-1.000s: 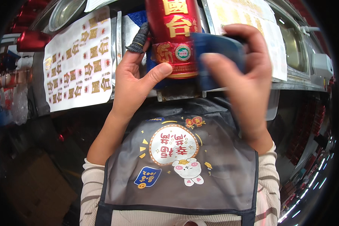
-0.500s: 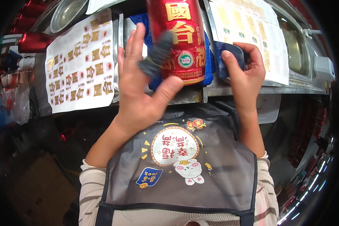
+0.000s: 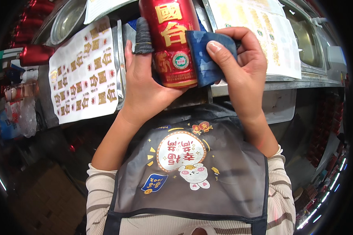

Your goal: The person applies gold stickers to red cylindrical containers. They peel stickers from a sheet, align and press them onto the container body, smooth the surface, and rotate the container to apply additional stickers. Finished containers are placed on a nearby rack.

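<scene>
A glossy red bottle (image 3: 171, 47) with raised gold characters and a small green-and-white round emblem leans slightly to the left in front of me. My left hand (image 3: 145, 84) grips its lower left side, the thumb passing under the base and a dark knitted cover (image 3: 144, 36) on one finger. Pinched between the thumb and fingers of my right hand (image 3: 239, 64) is a flat, flexible dark-blue scraper (image 3: 208, 55) with wet-looking patches. Its left edge lies against the bottle's right side. Part of a blue cloth (image 3: 132, 24) shows behind the bottle; the rest is hidden.
A white sheet of gold and red decals (image 3: 84, 74) lies at the left, beside a metal bowl (image 3: 68, 21). More decal sheets (image 3: 290, 58) are on the right, near a metal basin (image 3: 310, 51). Another red bottle (image 3: 34, 55) lies far left.
My left hand has closed on the bottle, which has shifted left and tilted. My right hand has brought the blue scraper left and up, from beside the bottle onto its right side.
</scene>
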A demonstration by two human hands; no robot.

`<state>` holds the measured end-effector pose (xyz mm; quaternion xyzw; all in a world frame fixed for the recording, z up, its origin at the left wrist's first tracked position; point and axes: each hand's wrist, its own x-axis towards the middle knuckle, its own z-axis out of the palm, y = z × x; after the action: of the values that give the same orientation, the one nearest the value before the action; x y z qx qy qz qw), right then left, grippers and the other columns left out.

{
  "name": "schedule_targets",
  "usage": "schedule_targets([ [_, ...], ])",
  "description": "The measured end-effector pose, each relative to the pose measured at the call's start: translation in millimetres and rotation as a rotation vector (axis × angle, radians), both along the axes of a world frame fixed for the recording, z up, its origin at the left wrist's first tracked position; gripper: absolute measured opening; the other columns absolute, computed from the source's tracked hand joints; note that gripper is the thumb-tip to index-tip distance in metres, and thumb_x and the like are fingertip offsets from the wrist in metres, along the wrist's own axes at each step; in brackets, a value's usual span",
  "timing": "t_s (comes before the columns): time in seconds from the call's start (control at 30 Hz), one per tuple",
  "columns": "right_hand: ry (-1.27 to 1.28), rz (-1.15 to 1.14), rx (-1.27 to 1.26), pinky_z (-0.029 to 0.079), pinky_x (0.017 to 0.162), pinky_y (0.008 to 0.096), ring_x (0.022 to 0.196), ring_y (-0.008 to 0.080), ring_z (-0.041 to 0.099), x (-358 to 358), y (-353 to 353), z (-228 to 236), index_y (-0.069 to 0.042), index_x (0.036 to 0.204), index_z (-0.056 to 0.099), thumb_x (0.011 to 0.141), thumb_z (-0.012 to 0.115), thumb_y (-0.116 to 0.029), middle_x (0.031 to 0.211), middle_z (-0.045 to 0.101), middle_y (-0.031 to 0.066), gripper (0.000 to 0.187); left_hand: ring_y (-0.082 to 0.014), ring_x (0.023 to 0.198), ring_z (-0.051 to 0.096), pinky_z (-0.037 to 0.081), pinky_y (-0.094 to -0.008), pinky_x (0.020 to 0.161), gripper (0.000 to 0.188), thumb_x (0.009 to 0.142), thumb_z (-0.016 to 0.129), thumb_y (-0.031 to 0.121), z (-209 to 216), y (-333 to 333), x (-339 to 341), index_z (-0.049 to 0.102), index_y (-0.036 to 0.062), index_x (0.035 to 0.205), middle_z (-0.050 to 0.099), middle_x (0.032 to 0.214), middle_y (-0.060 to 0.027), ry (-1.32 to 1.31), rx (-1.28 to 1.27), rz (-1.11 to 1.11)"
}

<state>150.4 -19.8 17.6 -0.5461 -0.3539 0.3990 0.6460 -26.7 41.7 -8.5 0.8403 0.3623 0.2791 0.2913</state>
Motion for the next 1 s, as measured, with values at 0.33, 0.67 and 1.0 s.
schedule_targets([
  [0.33, 0.117, 0.105, -0.403, 0.043, 0.051, 0.0175, 0.068, 0.0038, 0.056, 0.4, -20.6, -4.2, 0.000, 0.103, 0.056, 0.087, 0.068, -0.004, 0.089, 0.063, 0.0049, 0.020, -0.0217, 0.115, 0.061, 0.053, -0.0361, 0.098, 0.096, 0.057, 0.095, 0.007, -1.0, 4.0, -5.4, 0.034, 0.0000, 0.130, 0.057, 0.126, -0.0138, -0.648, -0.692, -0.071],
  [0.67, -0.066, -0.167, -0.168, 0.049, 0.068, 0.0185, 0.082, 0.0062, 0.057, 18.3, -18.9, -6.5, 0.001, 0.110, 0.055, 0.088, 0.068, -0.002, 0.100, 0.060, 0.0063, 0.025, -0.0414, 0.132, 0.045, 0.013, -0.0646, 0.112, 0.090, 0.065, 0.088, 0.035, -0.3, -3.5, 2.3, 0.046, 0.0009, 0.137, 0.054, 0.133, -0.0258, 0.032, 0.278, 0.009],
  [1.0, -0.396, -0.214, -0.039, 0.049, 0.069, 0.0234, 0.081, 0.0092, 0.057, -5.6, -26.1, -14.5, 0.000, 0.112, 0.055, 0.085, 0.072, 0.001, 0.099, 0.060, 0.0055, 0.032, -0.0194, 0.124, 0.051, 0.040, -0.0329, 0.106, 0.050, 0.094, 0.068, 0.017, -11.7, -1.9, 7.3, 0.044, -0.0072, 0.131, 0.054, 0.134, -0.0179, -0.776, -0.668, 0.057],
])
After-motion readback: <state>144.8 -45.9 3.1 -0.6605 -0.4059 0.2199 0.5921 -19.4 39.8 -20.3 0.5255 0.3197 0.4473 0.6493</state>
